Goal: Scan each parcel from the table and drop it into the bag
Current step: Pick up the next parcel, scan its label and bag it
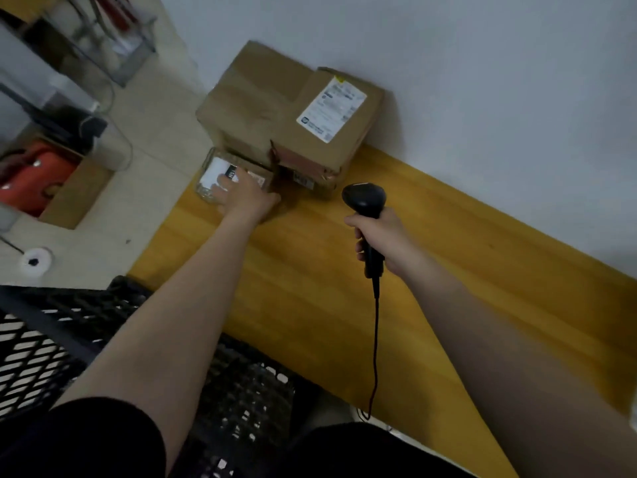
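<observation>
At the far end of the yellow wooden table (431, 270), a small taped parcel (220, 174) with a white label lies near the left edge. My left hand (246, 198) rests on top of it, fingers spread over the label. Behind it stand two brown cardboard boxes: a plain one (248, 101) and one (331, 132) bearing a white shipping label. My right hand (382, 239) grips a black barcode scanner (365, 205), its head pointing toward the boxes and its cable hanging down. No bag is clearly visible.
A black mesh crate (62, 332) sits below the table's near-left corner. On the floor at left stand an open cardboard box (69, 198) with something red inside, a roll of tape (34, 262) and a wire rack (103, 46). A white wall runs along the table's right side.
</observation>
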